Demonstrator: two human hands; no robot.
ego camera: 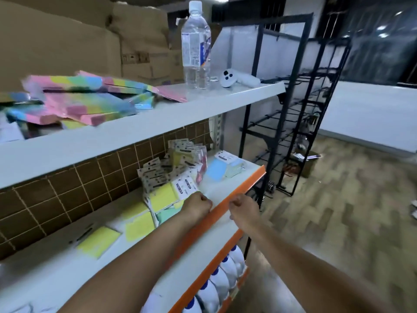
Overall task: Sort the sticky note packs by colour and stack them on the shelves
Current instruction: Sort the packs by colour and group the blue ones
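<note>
The heap of yellow, green and blue sticky note packs lies on the white middle shelf with orange front lip, header cards pointing mostly toward the brown tiled back wall. The left hand is clenched at the heap's near edge; whether it grasps a pack cannot be told. The right hand is curled beside the lip, holding nothing visible.

Head camera, close to the shelves, looking forward and down along them.

The single wide-angle view sits at about the height of the top shelf, so that board is seen almost edge-on while the middle shelf lies below and is seen from above. The shelving fills the left half and runs away toward the centre; straight lines bend near the borders. Both forearms enter from the bottom edge, with the left hand and right hand near the picture's centre. To the right the view opens past a black wire rack onto the floor. No second view exists to overlap.
</note>
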